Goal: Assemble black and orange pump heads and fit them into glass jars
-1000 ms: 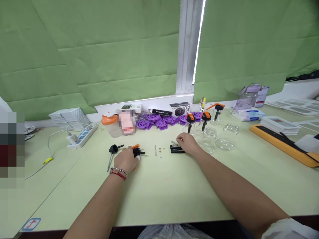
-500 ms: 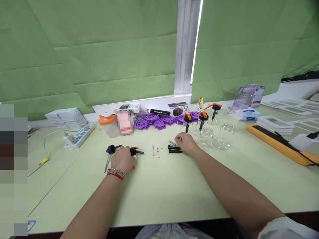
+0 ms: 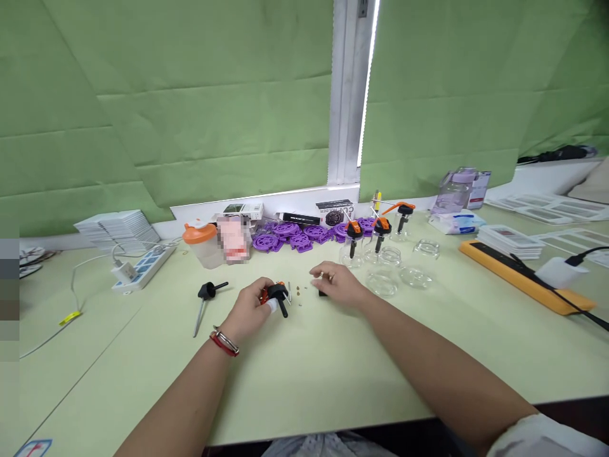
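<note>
Black pump head [image 3: 277, 294] now lifted by left hand [image 3: 248, 309].

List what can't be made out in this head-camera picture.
- Pink item: pixelated.
- Left edge: pixelated blocks.
- Item pinched in the right hand: too small.
- Black part: mostly under that hand.
- Pump head: partly covered by left hand.

The left hand [image 3: 250, 308] has lifted the black-and-orange pump head [image 3: 276, 295] toward the right hand [image 3: 335, 287].
</note>
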